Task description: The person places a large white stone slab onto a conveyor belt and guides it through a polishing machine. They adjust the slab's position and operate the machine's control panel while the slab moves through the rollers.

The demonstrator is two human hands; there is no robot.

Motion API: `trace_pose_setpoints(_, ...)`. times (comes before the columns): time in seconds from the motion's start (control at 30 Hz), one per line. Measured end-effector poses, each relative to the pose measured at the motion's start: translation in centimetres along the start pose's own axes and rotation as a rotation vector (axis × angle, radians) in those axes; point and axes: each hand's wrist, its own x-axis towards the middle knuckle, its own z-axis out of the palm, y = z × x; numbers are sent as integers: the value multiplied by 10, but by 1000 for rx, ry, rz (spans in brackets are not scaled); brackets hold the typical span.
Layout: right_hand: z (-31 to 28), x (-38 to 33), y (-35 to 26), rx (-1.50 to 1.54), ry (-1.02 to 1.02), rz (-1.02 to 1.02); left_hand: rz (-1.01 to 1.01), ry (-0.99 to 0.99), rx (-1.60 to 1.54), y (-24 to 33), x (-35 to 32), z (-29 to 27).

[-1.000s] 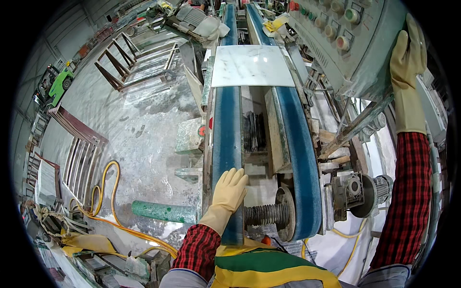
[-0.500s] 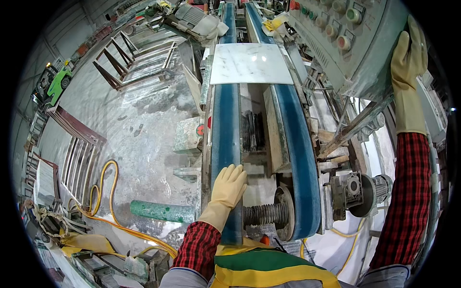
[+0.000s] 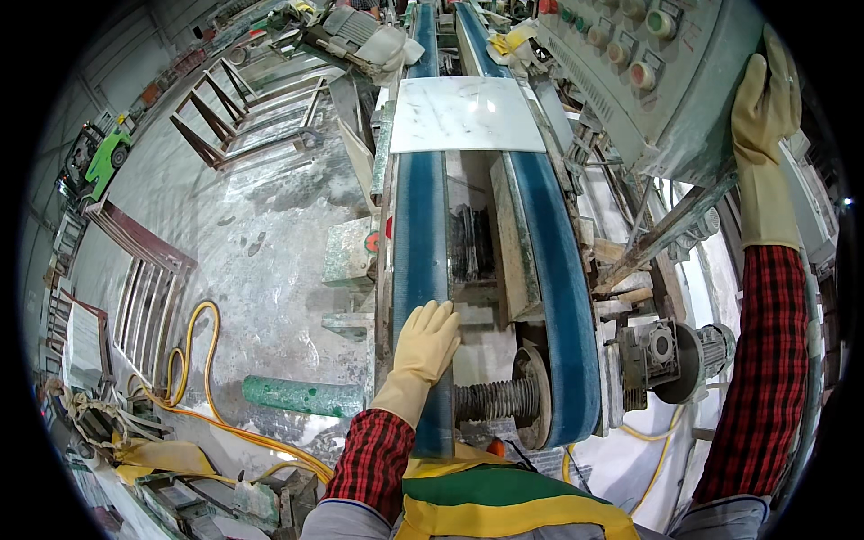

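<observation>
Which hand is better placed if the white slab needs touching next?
Probably the left hand: it lies on a blue belt bearing the white slab, while the right hand is beside the control box.

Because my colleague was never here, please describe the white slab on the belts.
Two long blue belts run up the middle. Beyond the gloved left hand, a flat rectangular slab lies across both. Its glossy white, grey-veined face sets it apart from the blue belts beneath it.

You're working in fairly bright light — a small glare spot on the white slab (image 3: 463,115), a sheen on the floor (image 3: 270,270) — while black corners frame your view and straight edges bow near its rim.
</observation>
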Motion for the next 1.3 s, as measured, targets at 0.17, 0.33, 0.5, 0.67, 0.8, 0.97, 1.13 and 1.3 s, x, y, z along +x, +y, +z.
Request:
trace_pose_setpoints(0.17, 0, 0, 2, 46, -2, 11, 24, 56, 9, -1, 4, 0)
trace_pose_setpoints(0.33, 1, -3, 6, 5, 13, 2, 31, 83, 7, -3, 8, 3)
trace_pose_setpoints(0.5, 3, -5, 5, 25, 29, 8, 6, 15, 21, -5, 9, 2)
trace_pose_setpoints(0.67, 1, -1, 5, 36, 26, -18, 3, -13, 7, -5, 14, -2)
trace_pose_setpoints(0.8, 0, 0, 1, 6, 2, -2, 1, -27, 7, -7, 16, -4)
trace_pose_setpoints(0.97, -5, 5, 0, 4, -8, -20, 23, 19, 28, -9, 19, 0)
trace_pose_setpoints(1.13, -3, 3, 2, 20, 6, -23, 32, 20, 7, -14, 24, 3)
trace_pose_setpoints(1.3, -11, 14, 1, -19, -35, -29, 59, 49, -11, -13, 30, 6)
